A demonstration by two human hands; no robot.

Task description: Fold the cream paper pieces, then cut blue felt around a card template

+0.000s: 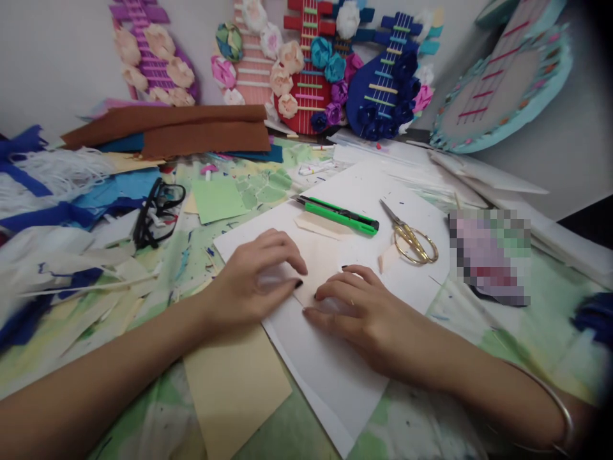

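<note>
My left hand (256, 278) and my right hand (357, 310) lie side by side on a pale beige felt piece (322, 259), fingers curled and pressing it down on a white sheet of paper (330, 364). The fingertips of both hands pinch along the piece's near edge. Most of the piece is covered by my fingers. A tan felt rectangle (234, 383) lies under my left wrist.
A green utility knife (340, 216) and gold scissors (412, 239) lie just beyond my hands. Black glasses (156, 211) sit at the left among blue and white scraps. Brown felt sheets (191, 128) and flower-decorated paper lutes (306, 70) stand at the back wall.
</note>
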